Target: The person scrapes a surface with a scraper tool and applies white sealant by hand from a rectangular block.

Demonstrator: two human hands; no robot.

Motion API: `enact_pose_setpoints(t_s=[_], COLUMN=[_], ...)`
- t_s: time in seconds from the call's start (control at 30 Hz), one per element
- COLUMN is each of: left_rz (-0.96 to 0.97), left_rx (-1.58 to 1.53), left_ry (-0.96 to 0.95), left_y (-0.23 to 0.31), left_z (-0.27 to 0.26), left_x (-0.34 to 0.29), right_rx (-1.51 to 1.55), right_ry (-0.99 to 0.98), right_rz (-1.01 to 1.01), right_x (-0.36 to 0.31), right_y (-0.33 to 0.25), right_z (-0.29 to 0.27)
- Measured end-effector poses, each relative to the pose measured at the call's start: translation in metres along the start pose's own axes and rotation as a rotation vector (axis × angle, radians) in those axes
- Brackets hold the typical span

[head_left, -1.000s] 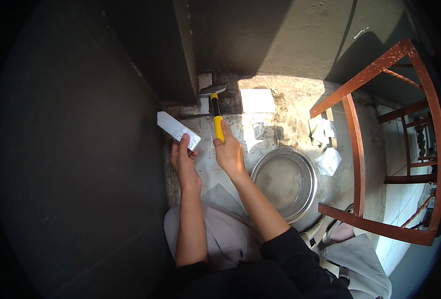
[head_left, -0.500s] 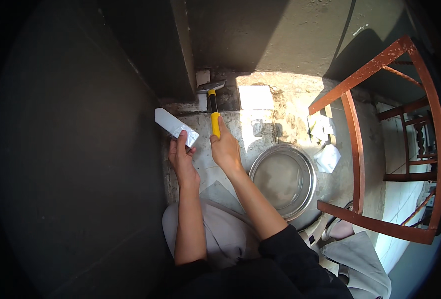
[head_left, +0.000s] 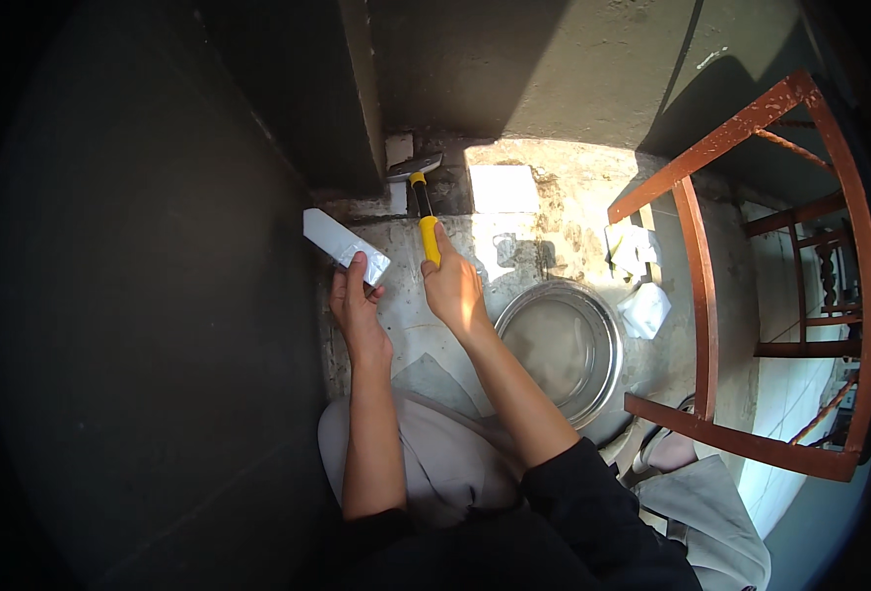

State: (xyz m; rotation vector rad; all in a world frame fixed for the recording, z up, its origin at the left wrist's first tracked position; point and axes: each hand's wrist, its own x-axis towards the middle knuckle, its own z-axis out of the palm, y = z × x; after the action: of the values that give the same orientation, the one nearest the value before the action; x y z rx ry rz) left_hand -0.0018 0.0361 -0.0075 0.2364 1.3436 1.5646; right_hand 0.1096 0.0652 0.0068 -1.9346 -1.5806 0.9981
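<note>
Clerk: Landmark, one metal basin [head_left: 614,345]. Left and beyond it, your left hand [head_left: 360,313] held one white block [head_left: 340,239]. Grip: thumb and fingers pinching the near end, which looked wrapped in something clear.

Checker: Nearer the basin, also left and beyond, your right hand [head_left: 452,294] held one tool [head_left: 423,200], yellow-and-black handle, grey metal head. Grip: closed around the yellow part. Head on the side away from the basin; contact beneath, you could not tell.

Clerk: Changes on half a second earlier?

Checker: Your right hand had edged slightly toward the basin, tilting the handle's near end with it. The block showed no clear shift.

Clerk: Meaning?

Checker: Probably a small adjustment of the tool; you had altered neither hold.

Clerk: Also listed: one white tile [head_left: 502,189] beyond the basin; one white lump [head_left: 644,311] just right of it; one red-brown frame [head_left: 699,295], farther right. All unmoved.
</note>
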Motion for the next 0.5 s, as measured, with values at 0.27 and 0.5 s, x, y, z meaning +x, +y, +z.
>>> enact_pose_setpoints(t_s=[0.27,0.5], left_rz=[0.002,0.003], left_rx=[0.000,0.000], left_ry=[0.002,0.001], left_y=[-0.001,-0.001], left_z=[0.000,-0.001], left_x=[0.001,0.001], right_rx=[-0.076,-0.062], right_ry=[-0.052,-0.053], right_rz=[-0.032,0.013], right_x=[0.008,0.014], right_y=[0.003,0.005], right_z=[-0.010,-0.012])
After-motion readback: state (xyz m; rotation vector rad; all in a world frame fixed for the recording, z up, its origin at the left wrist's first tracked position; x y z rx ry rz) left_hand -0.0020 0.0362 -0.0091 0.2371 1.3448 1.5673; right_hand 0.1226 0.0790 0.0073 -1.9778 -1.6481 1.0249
